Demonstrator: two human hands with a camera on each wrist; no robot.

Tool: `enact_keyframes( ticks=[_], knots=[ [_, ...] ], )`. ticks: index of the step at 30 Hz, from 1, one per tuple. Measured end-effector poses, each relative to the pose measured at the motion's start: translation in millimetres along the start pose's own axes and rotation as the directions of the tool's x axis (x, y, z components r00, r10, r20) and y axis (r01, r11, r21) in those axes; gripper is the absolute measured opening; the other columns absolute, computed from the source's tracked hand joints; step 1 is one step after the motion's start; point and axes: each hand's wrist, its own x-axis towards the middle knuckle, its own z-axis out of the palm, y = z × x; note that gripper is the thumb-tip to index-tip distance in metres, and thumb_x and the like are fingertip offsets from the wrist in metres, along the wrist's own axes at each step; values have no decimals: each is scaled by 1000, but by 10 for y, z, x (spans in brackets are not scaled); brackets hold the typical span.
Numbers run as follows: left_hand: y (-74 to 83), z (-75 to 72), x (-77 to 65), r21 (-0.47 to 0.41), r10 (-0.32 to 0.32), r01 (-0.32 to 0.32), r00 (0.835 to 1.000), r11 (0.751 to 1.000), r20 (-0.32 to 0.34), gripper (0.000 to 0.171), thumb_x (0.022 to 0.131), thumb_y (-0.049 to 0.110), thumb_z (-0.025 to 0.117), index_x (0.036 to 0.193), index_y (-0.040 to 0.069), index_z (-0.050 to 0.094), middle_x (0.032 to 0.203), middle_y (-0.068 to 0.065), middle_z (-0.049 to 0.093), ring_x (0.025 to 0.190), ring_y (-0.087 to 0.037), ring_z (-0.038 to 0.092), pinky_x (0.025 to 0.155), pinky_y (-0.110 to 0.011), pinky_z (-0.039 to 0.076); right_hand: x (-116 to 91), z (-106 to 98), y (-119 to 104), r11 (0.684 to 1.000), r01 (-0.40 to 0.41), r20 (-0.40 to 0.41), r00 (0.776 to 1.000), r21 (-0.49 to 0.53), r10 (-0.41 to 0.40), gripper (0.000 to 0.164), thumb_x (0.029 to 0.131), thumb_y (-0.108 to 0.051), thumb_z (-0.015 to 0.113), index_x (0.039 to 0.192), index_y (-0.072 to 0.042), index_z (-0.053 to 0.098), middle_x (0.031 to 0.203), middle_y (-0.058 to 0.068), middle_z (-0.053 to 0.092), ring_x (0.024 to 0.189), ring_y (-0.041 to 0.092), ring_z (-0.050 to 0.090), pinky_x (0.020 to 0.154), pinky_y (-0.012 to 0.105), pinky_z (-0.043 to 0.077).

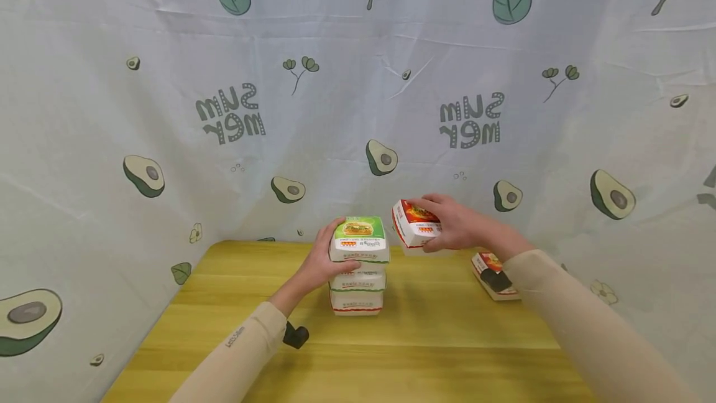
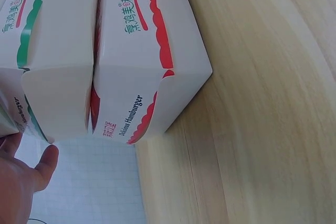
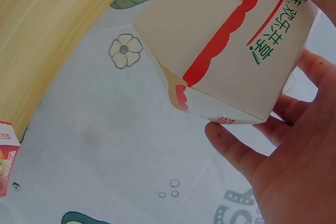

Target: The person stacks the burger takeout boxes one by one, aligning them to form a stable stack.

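Just left of the table's middle stands a stack of three white hamburger boxes, the top one a green-lidded hamburger box [image 1: 359, 238]. Below it are a green-trimmed box [image 2: 63, 40] and a red-trimmed box [image 2: 152, 40] at the bottom. My left hand [image 1: 323, 258] grips the top box from its left side, thumb across the front. Right of the stack, my right hand [image 1: 455, 224] holds a red-lidded hamburger box [image 1: 416, 232] tilted in the air, fingers over its lid and thumb at the front. In the right wrist view that box's side [image 3: 226, 40] shows red scalloped trim.
Another red-lidded hamburger box [image 1: 498, 291] lies on the wooden table [image 1: 414, 328] at the right, partly behind my right wrist. A hanging cloth [image 1: 347, 111] printed with avocados and leaves stands behind the table and at both sides.
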Motion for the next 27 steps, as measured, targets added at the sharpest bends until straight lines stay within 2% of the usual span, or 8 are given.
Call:
enact_keyframes(
  ticks=[12, 21, 27],
  knots=[
    [-4, 2, 8, 11, -5, 5, 1000, 1000, -1, 98, 80, 31, 86, 156, 40, 24, 148, -7, 32, 120, -25, 53, 100, -49, 47, 74, -97, -116, 1000, 22, -14, 1000, -5, -22, 93, 77, -36, 82, 157, -30, 34, 158, 17, 31, 132, 39, 42, 101, 58, 44],
    [-14, 3, 21, 12, -13, 13, 1000, 1000, 0, 98, 80, 33, 86, 156, 40, 24, 147, -7, 32, 119, -26, 54, 98, -49, 49, 155, -152, -212, 999, 45, -20, 999, -13, -45, 93, 77, -38, 81, 157, -32, 34, 159, 14, 31, 135, 36, 38, 103, 57, 43],
    [325, -40, -105, -10, -37, 37, 999, 999, 30, 97, 84, 20, 83, 160, 24, 23, 148, -15, 31, 120, -31, 54, 99, -53, 49, 201, -181, -282, 997, 67, -20, 998, -30, -67, 93, 77, -41, 79, 157, -33, 33, 158, 12, 33, 136, 34, 38, 104, 57, 43]
  ],
)
